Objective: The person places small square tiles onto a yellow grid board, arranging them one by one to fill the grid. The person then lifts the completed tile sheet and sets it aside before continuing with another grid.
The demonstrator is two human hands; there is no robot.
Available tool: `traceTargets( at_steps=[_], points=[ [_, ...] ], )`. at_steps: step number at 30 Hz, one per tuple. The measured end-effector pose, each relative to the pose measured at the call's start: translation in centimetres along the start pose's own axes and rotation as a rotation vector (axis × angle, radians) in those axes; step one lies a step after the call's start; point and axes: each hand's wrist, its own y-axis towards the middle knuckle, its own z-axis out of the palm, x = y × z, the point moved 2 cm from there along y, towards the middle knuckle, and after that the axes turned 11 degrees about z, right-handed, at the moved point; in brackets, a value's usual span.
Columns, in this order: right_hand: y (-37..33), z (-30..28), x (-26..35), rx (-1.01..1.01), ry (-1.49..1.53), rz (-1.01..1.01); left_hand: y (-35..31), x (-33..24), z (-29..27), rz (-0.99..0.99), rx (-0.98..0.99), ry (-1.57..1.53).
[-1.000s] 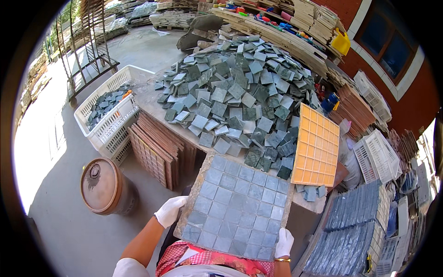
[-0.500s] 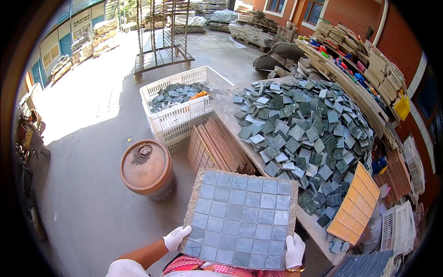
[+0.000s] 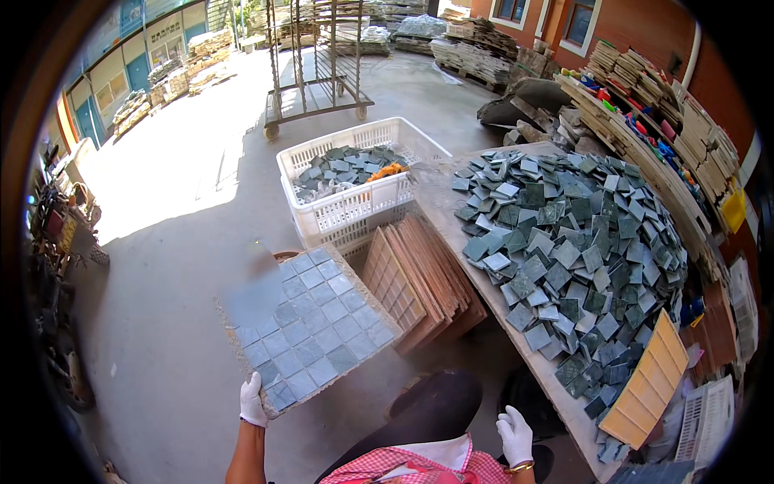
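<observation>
My left hand (image 3: 253, 401), in a white glove, grips the near left corner of a square panel of grey-blue stone tiles (image 3: 322, 331). The panel is tilted and turned, out to the left of my body; a blurred patch covers its far left part. My right hand (image 3: 515, 436), gloved too, is off the panel, with fingers apart and nothing in them, beside the near edge of the table (image 3: 528, 347). On that table lies a big heap of loose green-grey tiles (image 3: 580, 250). A yellow gridded tray (image 3: 645, 379) leans against the heap's near end.
A white plastic crate (image 3: 334, 222) with loose tiles and something orange stands ahead. Brown gridded boards (image 3: 427, 278) lean beside the table. Behind the panel, the round drum is almost hidden. Farther off stands a wheeled metal rack (image 3: 318, 113); stacked stone slabs (image 3: 476, 52) line the wall.
The panel has swung left and turned, carried by my left hand. My right hand has let go of its right edge. The view has shifted left, and the panel now covers most of the drum.
</observation>
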Motion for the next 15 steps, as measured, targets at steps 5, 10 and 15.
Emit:
traceTargets(
  at_steps=[5, 10, 15],
  points=[
    [1.7, -1.9, -7.3, -0.083, -0.113, 0.037, 5.7, 2.0, -1.4, 0.078, -0.089, -0.154],
    [0.8, -2.0, -7.5, -0.125, -0.252, -0.015, 9.6, 4.6, -3.5, 0.039, -0.072, -0.13],
    [1.0, -2.6, -9.2, -0.08, -0.398, -0.005, 14.4, 5.8, -9.7, -0.21, -0.137, 0.064]
  ],
)
